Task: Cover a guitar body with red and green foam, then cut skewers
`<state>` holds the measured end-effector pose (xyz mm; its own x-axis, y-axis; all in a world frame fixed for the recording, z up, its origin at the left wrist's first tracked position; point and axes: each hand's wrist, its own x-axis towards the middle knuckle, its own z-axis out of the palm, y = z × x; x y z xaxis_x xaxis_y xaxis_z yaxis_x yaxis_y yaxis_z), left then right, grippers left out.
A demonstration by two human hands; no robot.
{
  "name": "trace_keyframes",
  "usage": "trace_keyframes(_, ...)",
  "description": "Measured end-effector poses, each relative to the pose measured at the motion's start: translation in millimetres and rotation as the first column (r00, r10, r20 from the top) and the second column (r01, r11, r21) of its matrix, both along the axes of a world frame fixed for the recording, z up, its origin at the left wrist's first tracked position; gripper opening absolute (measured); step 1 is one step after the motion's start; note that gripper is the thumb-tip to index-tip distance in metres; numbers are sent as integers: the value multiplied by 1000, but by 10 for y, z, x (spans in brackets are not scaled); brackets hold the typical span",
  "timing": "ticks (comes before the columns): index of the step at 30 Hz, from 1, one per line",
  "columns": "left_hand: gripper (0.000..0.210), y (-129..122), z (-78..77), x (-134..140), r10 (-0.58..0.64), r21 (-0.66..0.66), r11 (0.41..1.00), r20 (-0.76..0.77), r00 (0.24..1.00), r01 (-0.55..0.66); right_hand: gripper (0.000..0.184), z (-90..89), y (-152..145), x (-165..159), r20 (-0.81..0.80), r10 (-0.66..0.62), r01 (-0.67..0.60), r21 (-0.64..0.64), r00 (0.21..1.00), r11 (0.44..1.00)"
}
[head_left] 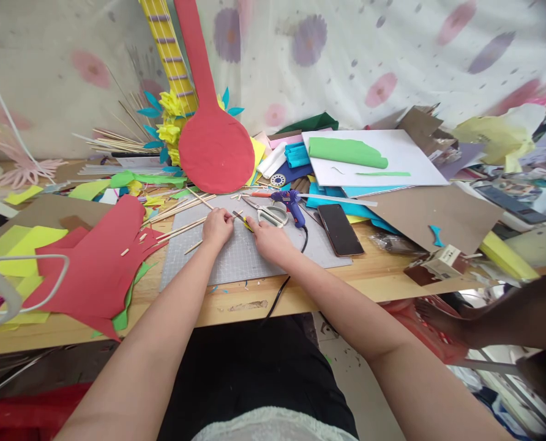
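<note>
My left hand (218,228) is closed on a thin wooden stick (203,199), pressed down over the grey cutting mat (236,266). A short tip pokes out near the blade. In my right hand (273,244) is a yellow craft knife (244,221), its blade pointing toward the left hand and close to the stick's tip. Whether the blade touches the wood I cannot tell. Scissors with pale handles (273,214) lie just beyond the right hand, beside a blue glue gun (292,205). More wooden sticks (181,229) lie to the left of my left hand.
A red paper banjo-like shape (215,150) stands at the back. Right of the mat lies a phone (340,229); a white board (378,168) carries green paper. Red paper (89,269) covers the left side. The glue gun's cord (280,297) hangs over the table edge. Another person's leg (507,312) shows at right.
</note>
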<state>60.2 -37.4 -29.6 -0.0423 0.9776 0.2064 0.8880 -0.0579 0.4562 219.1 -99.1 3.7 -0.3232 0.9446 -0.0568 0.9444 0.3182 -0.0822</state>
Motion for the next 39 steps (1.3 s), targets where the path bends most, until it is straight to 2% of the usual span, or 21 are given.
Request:
trace_keyframes(11,11,-6,15,-4,19,41,999,-11,1000,-19,54,33,-28,25,5,7,-7,-43,1000,999)
trace_keyframes(20,9,4,14,9,-1,41,999,16,1000,0,53,10,15,25,-7,56,-56,8,998,998)
trace_keyframes(30,11,67,-36,-24,-46,46,998,40,998,44,54,75,158,-85,7,50,-50,4,999,999)
trace_keyframes(39,9,65,-14,22,42,4,999,43,998,-42,53,44,73,-36,-13,10,-10,-22,1000,1000)
